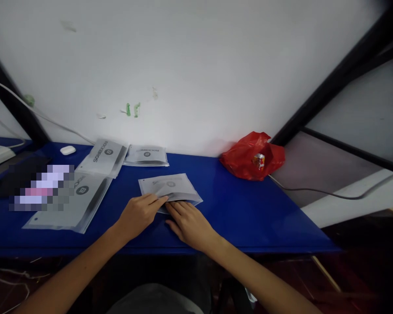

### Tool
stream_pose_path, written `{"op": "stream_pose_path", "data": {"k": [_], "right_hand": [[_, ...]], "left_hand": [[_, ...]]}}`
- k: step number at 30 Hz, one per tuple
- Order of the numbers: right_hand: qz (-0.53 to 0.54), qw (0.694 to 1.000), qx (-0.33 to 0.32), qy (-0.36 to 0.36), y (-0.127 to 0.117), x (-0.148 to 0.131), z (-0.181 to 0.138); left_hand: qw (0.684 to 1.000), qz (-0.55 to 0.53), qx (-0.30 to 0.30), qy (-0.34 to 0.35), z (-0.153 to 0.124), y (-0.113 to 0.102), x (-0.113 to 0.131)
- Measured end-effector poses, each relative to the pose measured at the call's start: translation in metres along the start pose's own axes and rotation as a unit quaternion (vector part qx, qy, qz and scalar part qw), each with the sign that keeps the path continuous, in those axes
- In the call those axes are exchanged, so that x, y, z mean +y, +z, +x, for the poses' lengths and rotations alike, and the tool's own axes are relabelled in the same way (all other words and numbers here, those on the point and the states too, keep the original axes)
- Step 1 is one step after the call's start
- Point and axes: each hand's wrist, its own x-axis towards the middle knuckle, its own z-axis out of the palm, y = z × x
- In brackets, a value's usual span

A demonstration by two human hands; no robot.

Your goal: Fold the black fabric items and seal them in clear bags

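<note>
A frosted zip bag [175, 183] with a round dark logo lies on the blue table in front of me, its near edge parted. My left hand [142, 213] pinches the lifted upper layer at that edge between thumb and finger. The fingers of my right hand [190, 222] are stretched out and reach in under this layer; their tips are partly hidden by it. Whether anything lies inside the bag under those fingers I cannot tell.
More printed zip bags lie left: a large one [75, 205], another overlapping it [101, 157], and a smaller one [147, 155] by the wall. A white earbud case [67, 150] sits behind them. A red plastic bag [252, 157] stands at the back right of the blue table [249, 218].
</note>
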Motion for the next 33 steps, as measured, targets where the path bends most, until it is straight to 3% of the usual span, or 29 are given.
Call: {"op": "stream_pose_path", "data": {"k": [5,10,16,22,26,33], "right_hand": [[0.026,1.000,-0.014,0.003,0.005,0.001,0.003],[0.092,0.995,-0.019,-0.026,-0.011,0.004,0.000],[0.051,0.991,0.119,0.017,-0.017,0.017,-0.005],[0.020,0.998,0.046,0.044,0.002,0.032,-0.010],[0.035,0.997,0.031,0.055,0.006,0.034,-0.011],[0.038,0.996,0.015,0.076,0.004,0.034,-0.011]], "left_hand": [[0.999,-0.025,-0.027,0.013,-0.003,0.001,-0.004],[0.996,-0.011,-0.084,0.000,-0.010,0.000,-0.009],[0.983,0.028,-0.177,-0.041,-0.016,-0.005,-0.007],[0.967,-0.013,-0.235,-0.093,-0.023,-0.009,-0.013],[0.961,-0.017,-0.263,-0.084,-0.026,-0.007,-0.018],[0.959,-0.071,-0.261,-0.087,-0.030,-0.019,-0.026]]}}
